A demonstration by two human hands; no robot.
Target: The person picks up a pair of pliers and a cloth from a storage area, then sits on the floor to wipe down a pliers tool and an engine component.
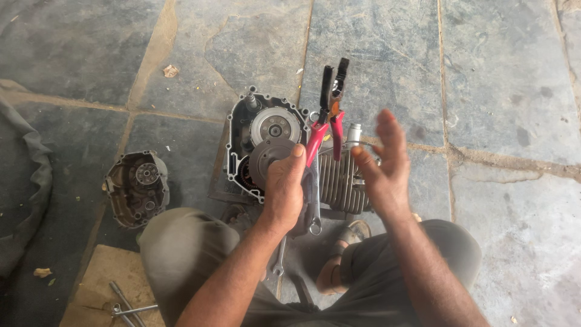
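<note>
My left hand grips a round grey metal disc and, along with it, red-handled pliers that point up and away, plus a wrench hanging down. My right hand is raised beside them, fingers spread, holding nothing. Under both hands lies a motorcycle engine with its side cover off, showing a round clutch assembly, and a finned cylinder to its right.
A removed engine side cover lies on the stone floor to the left. A wooden board with metal tools sits at bottom left. A black rubber tube runs along the left edge. A spanner lies between my knees.
</note>
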